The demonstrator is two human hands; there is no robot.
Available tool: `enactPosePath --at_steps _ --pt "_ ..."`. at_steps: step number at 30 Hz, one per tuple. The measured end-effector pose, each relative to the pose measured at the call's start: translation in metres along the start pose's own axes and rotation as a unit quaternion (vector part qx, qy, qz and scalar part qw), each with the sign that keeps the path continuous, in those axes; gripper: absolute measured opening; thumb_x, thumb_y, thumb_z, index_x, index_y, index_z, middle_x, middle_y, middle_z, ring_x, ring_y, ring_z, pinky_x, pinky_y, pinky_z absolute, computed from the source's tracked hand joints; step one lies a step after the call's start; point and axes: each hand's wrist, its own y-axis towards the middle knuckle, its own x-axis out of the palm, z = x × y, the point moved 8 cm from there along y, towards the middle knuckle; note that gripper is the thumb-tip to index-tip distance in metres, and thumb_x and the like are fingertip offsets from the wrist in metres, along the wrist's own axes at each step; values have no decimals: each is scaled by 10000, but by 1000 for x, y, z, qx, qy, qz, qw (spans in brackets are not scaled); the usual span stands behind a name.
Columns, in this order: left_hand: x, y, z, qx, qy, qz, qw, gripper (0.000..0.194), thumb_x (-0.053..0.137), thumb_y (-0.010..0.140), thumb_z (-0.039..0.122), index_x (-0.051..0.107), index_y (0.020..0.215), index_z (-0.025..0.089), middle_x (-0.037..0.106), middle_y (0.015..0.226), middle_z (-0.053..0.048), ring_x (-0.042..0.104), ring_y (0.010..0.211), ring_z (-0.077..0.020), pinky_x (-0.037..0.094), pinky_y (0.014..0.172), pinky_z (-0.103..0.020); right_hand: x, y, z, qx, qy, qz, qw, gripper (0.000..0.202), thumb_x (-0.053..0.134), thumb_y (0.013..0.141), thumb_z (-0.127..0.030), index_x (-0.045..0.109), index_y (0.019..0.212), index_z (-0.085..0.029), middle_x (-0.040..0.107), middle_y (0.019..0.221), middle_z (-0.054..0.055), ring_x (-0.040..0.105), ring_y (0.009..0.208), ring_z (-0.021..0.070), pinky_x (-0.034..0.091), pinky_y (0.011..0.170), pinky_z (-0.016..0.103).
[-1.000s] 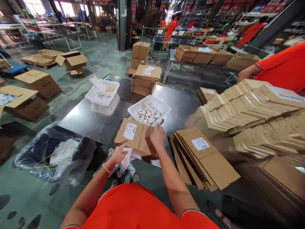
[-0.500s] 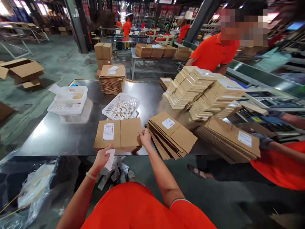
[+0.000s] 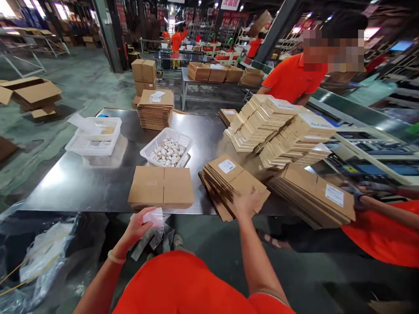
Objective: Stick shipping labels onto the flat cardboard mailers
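My left hand [image 3: 141,224] is closed in a pinch on a white paper slip [image 3: 154,216], just off the table's front edge. Directly beyond it lies a stack of flattened cardboard boxes [image 3: 178,185], its top one showing no label. Farther right, my right hand [image 3: 246,203] is closed over the near edge of the top flattened cardboard box [image 3: 241,175] on a fanned-out stack. That box carries a white label [image 3: 227,165]; the fingertips are partly hidden. Behind the left stack sits a white perforated basket [image 3: 147,150] holding several small white-and-gold items [image 3: 169,152].
White baskets [image 3: 113,148] with papers sit at left on the metal table [image 3: 81,183]. A tall cardboard stack [image 3: 155,114] stands at the back. Piled light cartons [image 3: 278,126] and another labelled stack [image 3: 314,192] are on the right, near two co-workers. Plastic-wrapped material [image 3: 46,253] lies lower left.
My right hand has moved right, from the left stack to the fanned stack. The left stack's top no longer shows a label. My left hand, still with the slip, has dropped slightly.
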Motion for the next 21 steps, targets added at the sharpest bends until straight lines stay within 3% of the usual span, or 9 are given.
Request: enactPosePath --at_steps 1,2,4,6,7,11,14,17,21 --pt "1 -2 5 5 -14 7 1000 609 883 638 364 801 1213 179 833 1113 -99 747 882 -241 601 789 -319 29 -26 -17 -21 32 -58 998 308 746 836 -505 757 881 -200 729 928 169 682 920 293 540 787 408" --pt "1 -4 9 7 -31 15 999 603 879 645 351 801 1217 178 829 1137 -104 747 913 -246 597 800 -317 72 -61 -39 -50 120 -199 971 320 753 811 -523 759 874 -209 737 904 128 679 871 272 548 768 391" --pt "-6 -4 15 14 -67 50 996 578 879 647 353 810 1192 171 831 1105 -101 741 921 -248 587 793 -313 141 -156 -89 -120 252 -498 821 423 841 680 -577 778 899 -221 751 920 70 679 854 253 554 743 358" --pt "-24 -1 17 18 -109 118 987 551 896 620 376 817 1121 161 826 994 -77 718 835 -218 562 733 -293 170 -230 -116 -128 294 -628 710 409 837 677 -600 746 783 -216 690 756 9 614 704 192 495 638 292" --pt "-37 -1 14 16 -131 165 978 563 913 592 390 811 1093 154 811 916 -56 691 765 -190 538 686 -274 178 -251 -122 -114 302 -648 690 403 820 700 -601 711 726 -214 635 671 -16 560 629 162 450 588 264" --pt "-68 -7 -12 -51 -232 295 925 868 924 612 538 676 1338 132 727 722 11 613 592 -139 477 571 -238 194 -255 -130 -19 331 -585 741 373 817 708 -553 670 843 -237 499 544 -93 411 485 114 340 484 226" --pt "-47 -10 -21 -62 -284 227 930 1054 825 737 692 455 1588 191 800 895 -50 714 692 -204 563 642 -304 204 -237 -140 -3 324 -537 779 406 803 670 -567 644 873 -253 468 529 -104 393 480 118 331 480 232" --pt "-22 -12 -17 -22 -228 147 962 937 982 587 517 653 1401 189 816 952 -58 728 752 -204 587 732 -319 214 -230 -149 -16 303 -531 791 390 767 675 -601 627 736 -242 480 514 -74 415 506 126 343 506 245" --pt "-18 -6 -20 -18 -164 163 973 574 994 496 368 800 983 135 801 835 -50 708 748 -196 570 766 -318 218 -226 -146 0 299 -548 781 415 796 669 -616 695 709 -215 533 537 -46 436 522 128 359 519 254"
